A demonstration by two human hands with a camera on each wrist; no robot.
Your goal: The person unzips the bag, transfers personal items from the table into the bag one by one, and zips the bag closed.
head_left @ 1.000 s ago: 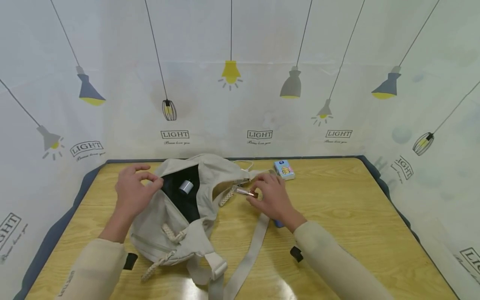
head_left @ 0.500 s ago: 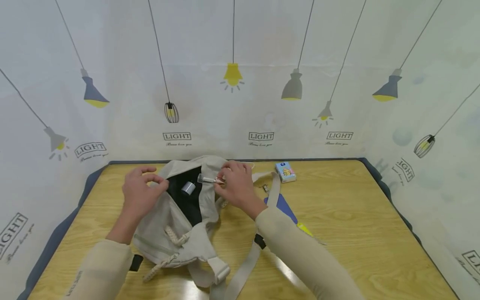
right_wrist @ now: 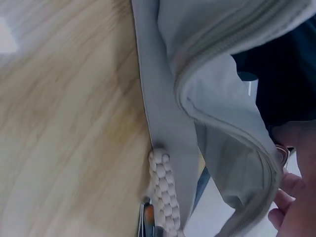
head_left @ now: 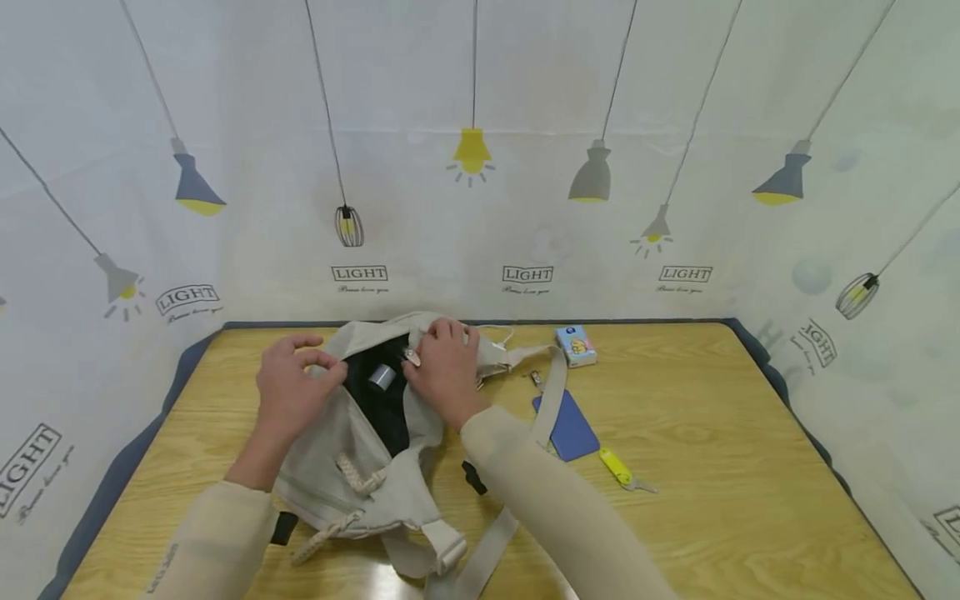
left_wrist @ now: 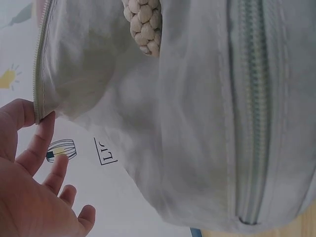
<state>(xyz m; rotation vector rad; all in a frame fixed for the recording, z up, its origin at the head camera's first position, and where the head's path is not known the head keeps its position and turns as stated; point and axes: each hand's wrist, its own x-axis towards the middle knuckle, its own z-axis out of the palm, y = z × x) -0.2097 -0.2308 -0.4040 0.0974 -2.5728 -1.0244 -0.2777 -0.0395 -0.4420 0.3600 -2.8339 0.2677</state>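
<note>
A beige cloth backpack (head_left: pixel 315 467) lies with its zipped mouth agape, showing a black lining (head_left: pixel 386 421). My left hand (head_left: pixel 296 387) pinches the zipped edge of the mouth on the left; in the left wrist view the zip edge (left_wrist: pixel 37 74) is between thumb and forefinger. Inside on the lining rests a small silver cylinder (head_left: pixel 382 377). At the opening's right side, my right hand (head_left: pixel 446 371) pinches a small clear tube with a reddish end (head_left: pixel 412 357), mostly hidden by the fingers. The right wrist view shows only the tube's round end (right_wrist: pixel 283 154).
Right of the backpack lie a blue card holder (head_left: pixel 573 427) under a beige strap (head_left: pixel 557 387), and a key with a yellow tag (head_left: pixel 615 467). A light-blue tissue pack (head_left: pixel 576 346) stands near the back edge. A braided cord (right_wrist: pixel 167 192) hangs beside the strap.
My right hand has moved left from beside the backpack to its mouth, bringing the clear tube along. The blue card holder and key have come into sight. The left hand keeps its pinch.
</note>
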